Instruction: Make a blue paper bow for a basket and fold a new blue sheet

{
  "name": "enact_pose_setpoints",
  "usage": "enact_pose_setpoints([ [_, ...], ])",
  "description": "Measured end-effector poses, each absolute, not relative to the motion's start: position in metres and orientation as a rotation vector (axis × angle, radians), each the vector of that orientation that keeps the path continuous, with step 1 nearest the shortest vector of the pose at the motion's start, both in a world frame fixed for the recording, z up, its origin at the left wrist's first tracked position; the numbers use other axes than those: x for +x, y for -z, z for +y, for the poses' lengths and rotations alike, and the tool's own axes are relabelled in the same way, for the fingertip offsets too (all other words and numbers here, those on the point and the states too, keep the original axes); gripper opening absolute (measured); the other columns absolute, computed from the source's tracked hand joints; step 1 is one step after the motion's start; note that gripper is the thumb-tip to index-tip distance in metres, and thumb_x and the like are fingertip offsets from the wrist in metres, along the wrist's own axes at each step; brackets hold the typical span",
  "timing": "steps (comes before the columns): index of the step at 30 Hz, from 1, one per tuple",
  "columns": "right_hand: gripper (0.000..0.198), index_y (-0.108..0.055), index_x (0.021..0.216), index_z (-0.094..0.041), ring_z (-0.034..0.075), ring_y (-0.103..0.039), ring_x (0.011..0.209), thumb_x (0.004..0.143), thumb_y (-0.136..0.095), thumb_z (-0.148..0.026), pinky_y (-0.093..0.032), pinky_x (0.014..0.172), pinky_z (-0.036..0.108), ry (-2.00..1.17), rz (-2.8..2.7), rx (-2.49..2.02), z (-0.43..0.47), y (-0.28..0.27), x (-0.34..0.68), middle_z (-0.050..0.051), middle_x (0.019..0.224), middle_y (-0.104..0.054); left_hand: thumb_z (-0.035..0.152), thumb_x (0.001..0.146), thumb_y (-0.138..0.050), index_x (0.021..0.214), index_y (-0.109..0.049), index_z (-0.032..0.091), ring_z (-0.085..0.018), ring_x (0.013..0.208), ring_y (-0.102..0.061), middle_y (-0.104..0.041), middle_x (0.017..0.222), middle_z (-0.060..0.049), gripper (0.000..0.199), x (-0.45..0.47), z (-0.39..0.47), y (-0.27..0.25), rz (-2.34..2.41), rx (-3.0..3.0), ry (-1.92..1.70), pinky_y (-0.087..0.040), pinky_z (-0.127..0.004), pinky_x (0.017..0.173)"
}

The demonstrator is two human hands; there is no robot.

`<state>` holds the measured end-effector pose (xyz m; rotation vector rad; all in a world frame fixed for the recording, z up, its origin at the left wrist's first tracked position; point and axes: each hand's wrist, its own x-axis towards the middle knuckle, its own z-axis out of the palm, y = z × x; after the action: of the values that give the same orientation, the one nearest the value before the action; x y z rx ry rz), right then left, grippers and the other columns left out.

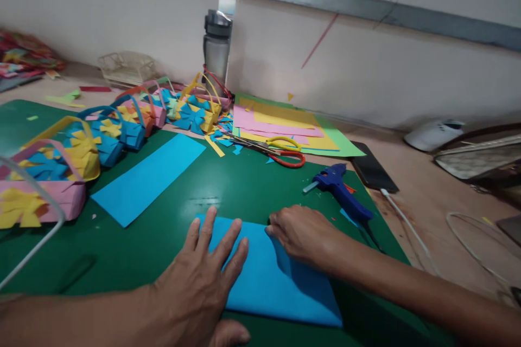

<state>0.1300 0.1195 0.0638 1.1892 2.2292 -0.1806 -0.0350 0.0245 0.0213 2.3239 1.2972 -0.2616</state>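
Flat on a folded sheet of blue paper (280, 282) lies my left hand (203, 276), open with its fingers spread. My right hand (299, 233) is closed, its curled fingers pressed at the far edge of that paper. A small dark bit shows at its fingertips; what it grips is mostly hidden. The fold runs along the near side of the sheet. Beyond my left hand, a separate blue paper strip (150, 179) rests on the green mat (228, 187). A blue glue gun (342, 190) lies past my right hand.
Scissors (280, 150) lie before stacked coloured paper (285, 119). Several small paper baskets (77, 157) line the left, with a thin white metal bar (52, 227) nearby. A bottle (217, 54) stands at the back. At right are a phone (374, 167) and a white cable (411, 230).
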Motion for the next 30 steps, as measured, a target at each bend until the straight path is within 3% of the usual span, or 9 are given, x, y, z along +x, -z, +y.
enact_pose_setpoints([
  [3, 0.018, -0.069, 0.087, -0.015, 0.03, -0.067, 0.079, 0.086, -0.051, -0.019, -0.048, 0.06, 0.036, -0.18, 2.472, 1.143, 0.109, -0.052, 0.135, 0.013, 0.083, -0.071, 0.066, 0.078, -0.051, 0.146, -0.016, 0.016, -0.054, 0.128, 0.012, -0.002, 0.151, -0.018, 0.092, -0.037, 0.022, -0.013, 1.284, 2.358, 0.152, -0.011, -0.077, 0.096],
  [6, 0.024, -0.069, 0.088, -0.014, 0.028, -0.066, 0.089, 0.083, -0.046, -0.009, -0.051, 0.076, 0.041, -0.532, 3.009, 0.757, 0.09, -0.033, 0.142, 0.014, 0.096, -0.071, 0.068, 0.082, -0.042, 0.147, -0.013, 0.014, -0.051, 0.128, 0.019, -0.001, 0.151, -0.017, 0.089, -0.04, 0.018, -0.004, 1.29, 2.409, -0.014, -0.009, -0.076, 0.098],
  [8, 0.032, -0.069, 0.093, -0.013, 0.024, -0.067, 0.086, 0.086, -0.038, -0.008, -0.053, 0.075, 0.036, -0.54, 3.179, 0.67, 0.077, -0.021, 0.148, 0.013, 0.094, -0.072, 0.069, 0.083, -0.038, 0.147, -0.014, 0.014, -0.049, 0.128, 0.022, -0.003, 0.152, -0.017, 0.088, -0.041, 0.017, 0.0, 1.297, 2.423, -0.061, -0.009, -0.075, 0.099],
  [13, 0.04, -0.063, 0.112, -0.006, 0.028, -0.065, 0.098, 0.091, -0.043, -0.033, -0.057, 0.072, 0.036, -0.43, 3.101, 0.644, 0.063, -0.01, 0.159, 0.02, 0.114, -0.064, 0.072, 0.084, -0.028, 0.147, -0.013, 0.013, -0.048, 0.129, 0.021, -0.003, 0.152, -0.017, 0.088, -0.043, 0.015, -0.001, 1.3, 2.452, -0.116, -0.009, -0.074, 0.1],
  [18, 0.052, -0.062, 0.115, -0.004, 0.034, -0.062, 0.103, 0.088, -0.05, -0.045, -0.056, 0.078, 0.044, -0.391, 3.05, 0.669, 0.063, -0.009, 0.159, 0.024, 0.119, -0.059, 0.07, 0.085, -0.027, 0.146, -0.016, 0.01, -0.046, 0.133, 0.011, 0.0, 0.151, -0.018, 0.086, -0.06, 0.001, -0.005, 1.343, 2.452, 0.023, -0.014, -0.066, 0.105],
  [25, 0.054, -0.066, 0.109, -0.006, 0.032, -0.063, 0.102, 0.093, -0.034, -0.046, -0.057, 0.078, 0.043, -0.474, 3.147, 0.666, 0.062, -0.007, 0.157, 0.021, 0.115, -0.063, 0.067, 0.087, -0.029, 0.147, -0.015, 0.014, -0.035, 0.14, -0.004, -0.009, 0.152, -0.014, 0.082, -0.101, -0.032, 0.006, 1.597, 2.516, 0.014, -0.019, -0.056, 0.109],
  [27, 0.054, -0.065, 0.11, -0.006, 0.032, -0.061, 0.105, 0.094, -0.034, -0.046, -0.055, 0.081, 0.043, -0.448, 3.135, 0.684, 0.061, -0.006, 0.157, 0.02, 0.116, -0.062, 0.064, 0.088, -0.032, 0.146, -0.019, 0.015, -0.033, 0.139, -0.013, -0.017, 0.151, -0.013, 0.077, -0.109, -0.036, 0.005, 1.642, 2.523, -0.009, -0.024, -0.055, 0.108],
  [30, 0.055, -0.063, 0.114, -0.005, 0.032, -0.056, 0.112, 0.092, -0.037, -0.048, -0.051, 0.088, 0.044, -0.349, 3.071, 0.749, 0.059, -0.005, 0.153, 0.022, 0.121, -0.059, 0.05, 0.095, -0.031, 0.135, -0.044, 0.015, -0.031, 0.132, -0.034, -0.042, 0.142, -0.012, 0.056, -0.114, -0.029, -0.005, 1.743, 2.528, -0.168, -0.033, -0.053, 0.105],
])
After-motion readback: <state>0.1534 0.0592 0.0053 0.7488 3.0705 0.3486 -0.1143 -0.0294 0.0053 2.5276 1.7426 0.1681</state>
